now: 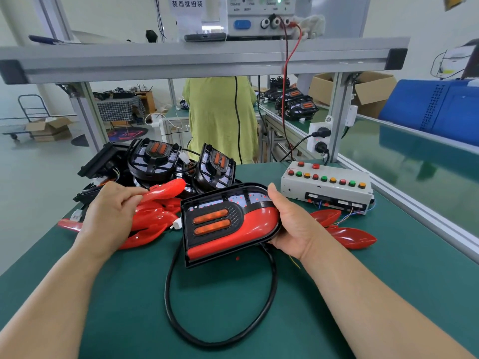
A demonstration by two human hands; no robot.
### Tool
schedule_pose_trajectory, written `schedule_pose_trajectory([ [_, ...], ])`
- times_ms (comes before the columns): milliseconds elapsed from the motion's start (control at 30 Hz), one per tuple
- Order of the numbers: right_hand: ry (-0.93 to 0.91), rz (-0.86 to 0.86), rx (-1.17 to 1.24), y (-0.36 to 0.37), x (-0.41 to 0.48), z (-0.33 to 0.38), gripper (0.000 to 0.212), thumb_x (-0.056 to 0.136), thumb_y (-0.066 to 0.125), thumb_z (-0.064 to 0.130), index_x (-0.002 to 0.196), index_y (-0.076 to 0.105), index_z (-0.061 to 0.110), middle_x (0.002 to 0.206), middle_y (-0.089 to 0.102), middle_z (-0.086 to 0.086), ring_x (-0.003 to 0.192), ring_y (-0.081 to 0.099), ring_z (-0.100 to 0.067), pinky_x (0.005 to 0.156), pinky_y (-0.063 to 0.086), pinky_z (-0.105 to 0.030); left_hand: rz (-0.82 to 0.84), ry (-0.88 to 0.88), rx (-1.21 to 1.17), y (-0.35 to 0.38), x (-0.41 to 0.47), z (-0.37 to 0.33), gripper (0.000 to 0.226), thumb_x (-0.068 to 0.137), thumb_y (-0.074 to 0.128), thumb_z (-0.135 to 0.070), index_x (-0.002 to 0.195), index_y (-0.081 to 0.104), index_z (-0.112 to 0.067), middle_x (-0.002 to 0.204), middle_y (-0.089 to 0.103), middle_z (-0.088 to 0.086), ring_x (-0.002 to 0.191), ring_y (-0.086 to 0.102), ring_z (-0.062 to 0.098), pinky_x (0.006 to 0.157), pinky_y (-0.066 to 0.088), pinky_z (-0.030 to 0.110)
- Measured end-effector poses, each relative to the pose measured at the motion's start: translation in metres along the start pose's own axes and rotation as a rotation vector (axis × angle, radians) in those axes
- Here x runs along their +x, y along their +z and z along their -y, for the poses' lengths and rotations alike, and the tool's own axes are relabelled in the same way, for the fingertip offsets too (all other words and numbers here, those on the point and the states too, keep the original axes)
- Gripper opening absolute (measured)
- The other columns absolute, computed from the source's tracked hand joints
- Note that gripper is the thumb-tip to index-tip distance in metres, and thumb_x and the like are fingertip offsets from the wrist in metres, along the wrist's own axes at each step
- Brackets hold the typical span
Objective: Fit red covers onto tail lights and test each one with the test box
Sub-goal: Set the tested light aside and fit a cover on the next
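My right hand point(293, 224) grips the right end of a black tail light point(228, 224), held above the green table point(233, 307). One red cover sits fitted along its lower half, and two orange lenses show on its left. Its black cable point(269, 294) loops down onto the table. My left hand point(111, 211) pinches a loose red cover point(166, 189) just left of the light. More red covers point(153, 218) lie under that hand. The white test box point(326, 187) with coloured buttons stands to the right.
A pile of uncovered black tail lights point(166, 161) lies at the back left. Two darker red covers point(347, 234) rest in front of the test box. An aluminium frame point(207, 60) crosses overhead with a power supply point(259, 16). A person in green point(220, 117) stands beyond the table.
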State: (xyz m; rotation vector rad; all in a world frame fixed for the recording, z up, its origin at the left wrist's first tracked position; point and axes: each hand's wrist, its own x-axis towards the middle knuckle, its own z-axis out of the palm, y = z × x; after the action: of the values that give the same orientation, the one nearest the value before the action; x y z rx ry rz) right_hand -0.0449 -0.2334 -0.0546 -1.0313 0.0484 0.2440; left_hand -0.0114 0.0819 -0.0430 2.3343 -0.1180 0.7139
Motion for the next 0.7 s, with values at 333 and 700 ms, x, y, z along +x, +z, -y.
schedule_pose_trajectory([
  [333, -0.016, -0.032, 0.020, 0.000, -0.001, -0.001, 0.039, 0.103, 0.045, 0.046, 0.102, 0.077, 0.022, 0.103, 0.076, -0.009, 0.081, 0.074, -0.022, 0.075, 0.060, -0.040, 0.161, -0.129, -0.769, 0.005, -0.014, -0.040, 0.028, 0.099, 0.055, -0.012, 0.093, 0.077, -0.027, 0.075, 0.071, 0.005, 0.058, 0.056, 0.015, 0.047, 0.046, 0.017],
  [700, -0.053, 0.046, 0.031, 0.006, -0.008, -0.001, 0.033, 0.101, 0.048, 0.036, 0.104, 0.078, 0.021, 0.102, 0.076, -0.007, 0.081, 0.074, -0.021, 0.068, 0.062, -0.036, 0.160, 0.040, -0.584, 0.020, -0.031, -0.072, 0.007, 0.087, 0.068, -0.013, 0.093, 0.070, -0.016, 0.096, 0.065, 0.002, 0.060, 0.055, -0.001, 0.061, 0.046, 0.009],
])
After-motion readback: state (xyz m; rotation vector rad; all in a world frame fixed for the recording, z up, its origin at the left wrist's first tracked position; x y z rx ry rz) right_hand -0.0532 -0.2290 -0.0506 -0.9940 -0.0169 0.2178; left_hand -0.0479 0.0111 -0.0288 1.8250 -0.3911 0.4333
